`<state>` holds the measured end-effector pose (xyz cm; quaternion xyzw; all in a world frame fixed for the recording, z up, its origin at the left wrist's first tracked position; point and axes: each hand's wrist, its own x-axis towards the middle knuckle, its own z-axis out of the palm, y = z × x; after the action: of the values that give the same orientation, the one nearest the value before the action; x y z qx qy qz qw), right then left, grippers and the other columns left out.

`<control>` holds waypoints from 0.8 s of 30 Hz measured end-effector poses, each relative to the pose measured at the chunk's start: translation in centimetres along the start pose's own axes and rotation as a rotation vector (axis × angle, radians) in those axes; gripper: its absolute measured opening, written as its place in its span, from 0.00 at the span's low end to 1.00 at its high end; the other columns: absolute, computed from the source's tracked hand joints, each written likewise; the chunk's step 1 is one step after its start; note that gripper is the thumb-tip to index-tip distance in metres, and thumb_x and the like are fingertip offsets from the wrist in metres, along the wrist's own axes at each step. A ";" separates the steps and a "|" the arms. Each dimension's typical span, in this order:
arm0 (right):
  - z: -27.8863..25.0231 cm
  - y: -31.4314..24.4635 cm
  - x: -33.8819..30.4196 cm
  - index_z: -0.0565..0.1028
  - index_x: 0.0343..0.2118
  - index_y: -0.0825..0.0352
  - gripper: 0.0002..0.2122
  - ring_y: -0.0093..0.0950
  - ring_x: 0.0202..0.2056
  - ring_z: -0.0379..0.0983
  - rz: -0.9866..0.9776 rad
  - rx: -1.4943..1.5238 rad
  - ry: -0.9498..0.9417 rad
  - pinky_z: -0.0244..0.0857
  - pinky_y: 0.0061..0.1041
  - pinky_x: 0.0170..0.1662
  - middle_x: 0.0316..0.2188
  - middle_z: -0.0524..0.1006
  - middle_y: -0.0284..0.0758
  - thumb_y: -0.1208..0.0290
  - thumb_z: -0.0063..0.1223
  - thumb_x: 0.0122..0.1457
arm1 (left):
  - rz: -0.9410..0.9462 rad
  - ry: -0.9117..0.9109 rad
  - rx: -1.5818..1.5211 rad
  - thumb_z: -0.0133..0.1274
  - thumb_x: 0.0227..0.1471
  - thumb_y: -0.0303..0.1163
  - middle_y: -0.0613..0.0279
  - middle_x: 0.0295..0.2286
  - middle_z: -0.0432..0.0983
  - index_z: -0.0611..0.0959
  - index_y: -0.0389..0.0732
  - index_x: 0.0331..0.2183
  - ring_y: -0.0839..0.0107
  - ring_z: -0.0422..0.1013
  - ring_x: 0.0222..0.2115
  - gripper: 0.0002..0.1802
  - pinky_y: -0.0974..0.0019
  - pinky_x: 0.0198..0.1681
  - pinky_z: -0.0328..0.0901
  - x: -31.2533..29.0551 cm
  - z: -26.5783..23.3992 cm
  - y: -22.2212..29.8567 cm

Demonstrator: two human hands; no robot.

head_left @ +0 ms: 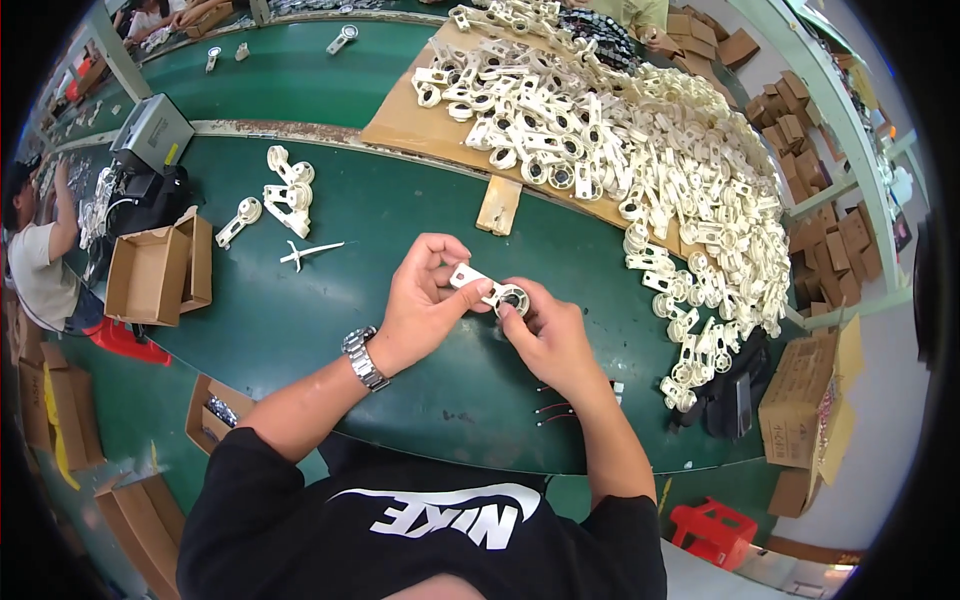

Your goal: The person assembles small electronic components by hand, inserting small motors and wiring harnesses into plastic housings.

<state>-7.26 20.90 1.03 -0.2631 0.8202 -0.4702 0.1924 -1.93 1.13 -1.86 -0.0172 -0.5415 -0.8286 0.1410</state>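
Over the middle of the green table, both my hands are closed on one cream plastic housing (473, 278) with a flat handle end and a round ring end. My left hand (425, 305) pinches the handle end between thumb and fingers. At the ring, my right hand (547, 330) grips the rim with thumb and fingertips. Several similar cream housings (290, 195) lie left of my hands, near a small white cross-shaped plastic piece (300, 256). Thin red wires with small connectors (556, 408) lie beside my right forearm, which partly covers them.
A large heap of cream housings (640, 140) spreads over cardboard on the right. A small wooden block (498, 206) lies beyond my hands. Open cardboard boxes (145, 275) and a grey machine (152, 133) stand at left. A black bag (722, 400) sits at the right edge.
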 end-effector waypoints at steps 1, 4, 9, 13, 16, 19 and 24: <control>0.3 0.4 0.1 0.76 0.54 0.69 0.14 0.17 0.30 0.76 -0.023 0.014 0.041 0.68 0.19 0.29 0.32 0.82 0.31 0.72 0.59 0.67 | 0.001 0.002 -0.007 0.61 0.60 0.17 0.61 0.42 0.72 0.69 0.36 0.49 0.74 0.78 0.41 0.21 0.69 0.41 0.81 0.0 -0.1 -0.1; 1.0 0.5 0.7 0.78 0.51 0.69 0.13 0.16 0.27 0.74 0.058 0.180 0.048 0.67 0.19 0.27 0.28 0.80 0.30 0.71 0.59 0.66 | -0.011 0.002 -0.006 0.61 0.60 0.16 0.61 0.42 0.72 0.69 0.36 0.49 0.75 0.78 0.41 0.21 0.70 0.39 0.81 0.0 -0.5 -0.4; -1.6 -2.0 3.8 0.79 0.51 0.62 0.12 0.12 0.23 0.70 0.191 0.365 0.041 0.61 0.15 0.24 0.24 0.77 0.22 0.66 0.61 0.68 | -0.022 0.122 0.391 0.60 0.64 0.29 0.54 0.50 0.65 0.58 0.36 0.64 0.72 0.78 0.35 0.36 0.68 0.36 0.80 0.7 -0.7 1.8; -6.9 -4.3 9.0 0.81 0.41 0.64 0.09 0.13 0.18 0.64 0.127 0.383 0.135 0.54 0.16 0.21 0.19 0.71 0.21 0.64 0.64 0.65 | 0.184 0.135 1.202 0.61 0.61 0.32 0.55 0.36 0.73 0.78 0.40 0.47 0.63 0.76 0.31 0.14 0.58 0.32 0.71 0.8 -3.3 4.9; -11.0 -4.6 12.0 0.75 0.53 0.72 0.17 0.22 0.32 0.75 -0.062 0.617 0.209 0.67 0.21 0.34 0.31 0.80 0.33 0.67 0.61 0.67 | 0.213 0.180 1.660 0.60 0.56 0.27 0.54 0.32 0.76 0.82 0.42 0.37 0.49 0.75 0.37 0.05 0.49 0.39 0.71 1.1 -5.6 7.5; -10.1 -7.6 9.6 0.50 0.73 0.77 0.38 0.31 0.49 0.79 -0.106 0.480 0.252 0.74 0.29 0.49 0.56 0.79 0.50 0.71 0.59 0.68 | 0.107 0.137 1.948 0.60 0.54 0.24 0.52 0.37 0.76 0.83 0.42 0.38 0.50 0.73 0.41 0.08 0.48 0.42 0.72 2.4 -11.1 9.9; -8.2 -3.5 2.5 0.74 0.61 0.66 0.20 0.23 0.44 0.79 -0.051 0.059 0.083 0.74 0.24 0.44 0.48 0.82 0.37 0.75 0.59 0.67 | -0.040 -0.130 1.957 0.69 0.48 0.32 0.53 0.39 0.75 0.85 0.39 0.42 0.51 0.73 0.45 0.18 0.50 0.46 0.71 2.7 -16.1 12.6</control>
<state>-12.96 23.41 7.87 -0.2585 0.8063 -0.5094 0.1537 0.63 -18.71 3.17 0.0710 -0.9962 -0.0134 0.0487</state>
